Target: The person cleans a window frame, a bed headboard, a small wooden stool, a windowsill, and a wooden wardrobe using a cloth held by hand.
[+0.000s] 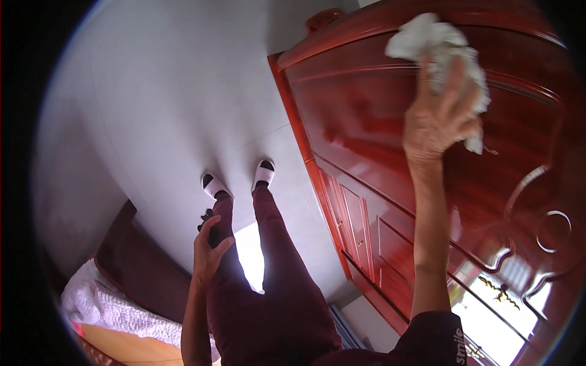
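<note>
My right hand presses a crumpled white cloth against the glossy red-brown wooden panel of a wardrobe. Its fingers are spread over the cloth, and both look slightly blurred. Loose folds stick out beyond the fingertips and below the thumb side. Down by my thigh hangs my left hand, its thumb and index finger apart with nothing visible between them. Dark shapes show just past its index finger; whether they are shaded fingers or an object is unclear.
Brass-coloured handles and carved mouldings stand out on the wardrobe. Smaller doors with knobs lie along its side. At lower left is a bed with a dark board and a white textured cover. My white slippers rest on the pale floor.
</note>
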`<state>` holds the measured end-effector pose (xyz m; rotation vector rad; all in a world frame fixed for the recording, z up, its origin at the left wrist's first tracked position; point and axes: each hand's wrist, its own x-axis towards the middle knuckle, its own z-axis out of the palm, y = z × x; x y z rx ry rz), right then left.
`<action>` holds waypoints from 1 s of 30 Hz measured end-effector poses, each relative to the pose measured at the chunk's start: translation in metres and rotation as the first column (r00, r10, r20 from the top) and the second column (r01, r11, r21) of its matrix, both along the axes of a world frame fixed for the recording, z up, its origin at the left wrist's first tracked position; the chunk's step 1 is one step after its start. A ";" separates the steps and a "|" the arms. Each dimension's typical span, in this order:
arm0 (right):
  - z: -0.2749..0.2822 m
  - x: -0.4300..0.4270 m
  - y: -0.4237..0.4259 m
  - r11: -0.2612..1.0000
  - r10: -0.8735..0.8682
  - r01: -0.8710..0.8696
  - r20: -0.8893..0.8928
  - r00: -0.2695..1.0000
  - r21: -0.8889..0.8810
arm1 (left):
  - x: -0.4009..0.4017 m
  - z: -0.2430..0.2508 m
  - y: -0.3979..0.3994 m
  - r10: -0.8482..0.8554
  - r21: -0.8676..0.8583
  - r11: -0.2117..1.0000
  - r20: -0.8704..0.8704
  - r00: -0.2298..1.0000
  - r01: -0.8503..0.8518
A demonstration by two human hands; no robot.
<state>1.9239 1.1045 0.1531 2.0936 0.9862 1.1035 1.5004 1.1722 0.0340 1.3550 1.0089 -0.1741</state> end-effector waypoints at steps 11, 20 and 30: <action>-0.251 -0.032 -0.060 0.760 -0.017 -0.328 -0.522 0.853 -0.561 | -0.016 -0.057 -0.065 0.263 -0.147 0.943 -0.211 0.941 -0.297; -0.318 -0.090 -0.226 0.543 -0.253 -0.430 -0.629 0.735 -0.721 | -0.001 -0.055 -0.084 0.284 -0.200 0.922 -0.235 0.930 -0.332; -0.163 -0.221 -0.352 0.610 -0.772 0.094 -0.616 -0.155 -0.787 | 0.000 -0.010 -0.031 -0.097 0.057 0.993 -0.147 0.984 0.107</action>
